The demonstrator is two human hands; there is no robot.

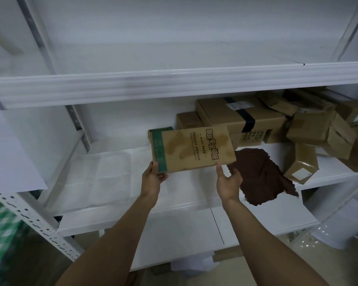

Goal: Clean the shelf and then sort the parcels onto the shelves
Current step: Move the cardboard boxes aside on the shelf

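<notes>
I hold a flat brown cardboard parcel (pixel 191 149) with a green end and dark print over the middle shelf (pixel 116 170). My left hand (pixel 153 178) grips its near left corner. My right hand (pixel 228 182) supports its near right corner with the thumb on the edge. A dark brown cloth (pixel 260 176) lies on the shelf just right of my right hand. Several brown parcels (pixel 298 124) are piled at the back right of this shelf, one small box (pixel 301 164) tilted at the front.
The upper shelf (pixel 174 85) runs across above, its board bare. A white lower shelf (pixel 194 234) sits below my arms. A perforated white upright (pixel 35 219) and a green patterned object (pixel 0 234) stand at the left. White paper lines the middle shelf's left half.
</notes>
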